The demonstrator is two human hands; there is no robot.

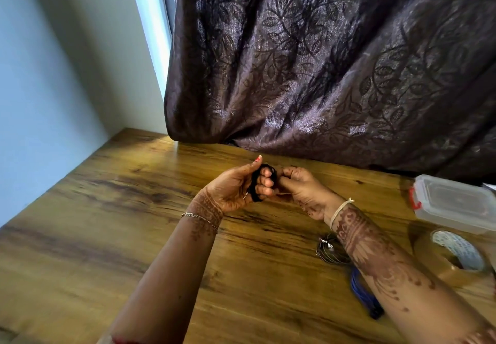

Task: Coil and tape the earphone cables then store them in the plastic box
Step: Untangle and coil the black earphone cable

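Observation:
A black earphone cable (258, 185) is coiled around the curled fingers of my left hand (236, 188), above the middle of the wooden table (134, 209). Its metal plug sticks out near my palm. My right hand (300, 186) pinches the coil's right side with thumb and fingers; a thin strip, perhaps tape, shows below them. A grey coiled cable (328, 249) and a blue coiled cable (361, 290) lie on the table, partly hidden by my right forearm. The clear plastic box (453, 204), lid on with a red clasp, stands at the right edge.
A roll of brown tape (453, 260) lies in front of the box at the right. A dark patterned curtain (322, 61) hangs down onto the table's far edge. A pale wall borders the table on the left.

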